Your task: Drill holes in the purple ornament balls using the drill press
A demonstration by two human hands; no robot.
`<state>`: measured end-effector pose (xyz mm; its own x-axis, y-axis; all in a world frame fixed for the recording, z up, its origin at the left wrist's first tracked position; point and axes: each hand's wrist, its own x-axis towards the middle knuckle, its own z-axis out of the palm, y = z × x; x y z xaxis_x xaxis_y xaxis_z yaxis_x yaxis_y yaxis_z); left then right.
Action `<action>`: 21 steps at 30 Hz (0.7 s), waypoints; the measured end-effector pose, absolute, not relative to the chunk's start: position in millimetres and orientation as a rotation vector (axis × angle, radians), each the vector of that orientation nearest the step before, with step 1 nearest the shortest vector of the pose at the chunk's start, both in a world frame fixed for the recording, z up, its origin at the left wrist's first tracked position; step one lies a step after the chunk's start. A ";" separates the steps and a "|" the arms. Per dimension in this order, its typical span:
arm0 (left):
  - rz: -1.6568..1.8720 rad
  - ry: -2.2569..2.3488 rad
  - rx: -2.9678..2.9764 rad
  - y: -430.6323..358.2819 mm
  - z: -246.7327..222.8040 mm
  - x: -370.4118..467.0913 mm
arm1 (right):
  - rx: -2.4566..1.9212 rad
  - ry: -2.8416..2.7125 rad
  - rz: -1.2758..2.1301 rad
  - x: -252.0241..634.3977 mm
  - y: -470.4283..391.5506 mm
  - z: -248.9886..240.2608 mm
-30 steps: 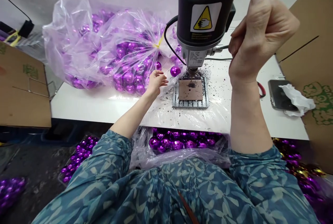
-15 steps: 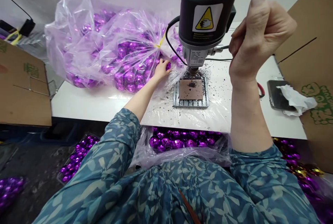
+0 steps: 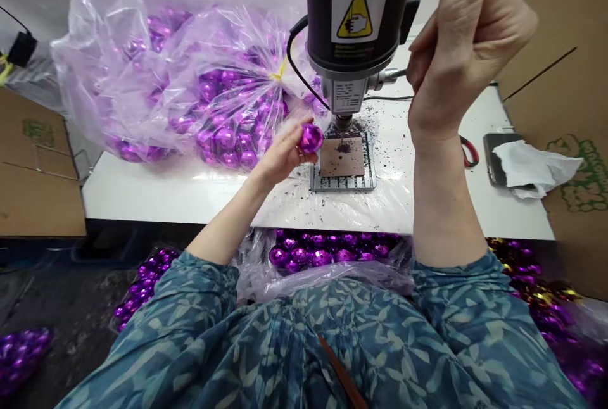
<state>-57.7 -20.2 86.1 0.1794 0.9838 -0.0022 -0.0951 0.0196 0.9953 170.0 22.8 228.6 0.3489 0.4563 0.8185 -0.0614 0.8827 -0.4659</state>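
Note:
My left hand [image 3: 284, 154] pinches a shiny purple bauble [image 3: 311, 138] at its fingertips, just left of the plate under the drill. A small black drill press [image 3: 358, 26] stands over a grey slotted base [image 3: 342, 184]. On that base lies a square brown plate [image 3: 342, 165] with a hole and dark shavings on it. My right hand [image 3: 468, 48] is raised on the right, closed around the drill press lever [image 3: 396, 73]; the grip itself is hidden in the fist. Behind my left hand sits a tied clear bag [image 3: 223, 80] full of purple baubles.
An open bag of purple baubles [image 3: 320, 258] lies below the table's front edge [image 3: 190, 206]. Cardboard boxes [image 3: 38, 175] flank both sides. At the right are a dark phone-like slab [image 3: 494, 162], a white tissue [image 3: 534, 165] and a red-handled tool [image 3: 470, 152].
My left hand has come away from beside the tied bag, nearer to me, with a purple bauble now showing in its fingers. The right fist stays raised at the lever. The view has shifted slightly.

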 end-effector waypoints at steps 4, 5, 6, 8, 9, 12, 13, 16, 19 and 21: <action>1.066 1.030 1.196 -41.1 63.0 -40.7 | -0.334 -1.141 0.378 170.9 25.1 227.8; 1.091 1.052 1.214 -37.5 54.4 -38.9 | -0.329 -1.132 0.379 170.4 25.3 227.6; 1.118 1.068 1.239 -31.9 46.3 -37.6 | -0.322 -1.125 0.380 169.8 25.6 227.3; 1.164 1.076 1.295 -18.6 33.2 -35.7 | -0.301 -1.114 0.376 168.6 26.3 226.6; 1.177 1.074 1.320 -12.5 28.6 -34.5 | -0.297 -1.113 0.375 168.3 26.9 226.1; 1.195 1.085 1.381 -0.6 21.5 -28.8 | -0.291 -1.124 0.358 168.1 29.5 224.6; 1.195 1.095 1.400 1.3 20.4 -26.6 | -0.290 -1.129 0.346 168.3 30.4 224.2; 1.189 1.137 1.447 4.6 18.6 -21.0 | -0.308 -1.129 0.312 168.5 30.8 224.1; 1.188 1.170 1.493 6.9 18.1 -18.3 | -0.367 -1.130 0.317 167.9 26.6 225.2; 1.169 1.193 1.534 7.6 18.9 -17.4 | -0.389 -1.140 0.330 167.3 22.9 226.0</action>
<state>-17.4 7.6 18.9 0.1092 0.9795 0.1695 0.1892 -0.1879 0.9638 167.3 22.9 226.0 0.3828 0.4450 0.8096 -0.0566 0.8860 -0.4602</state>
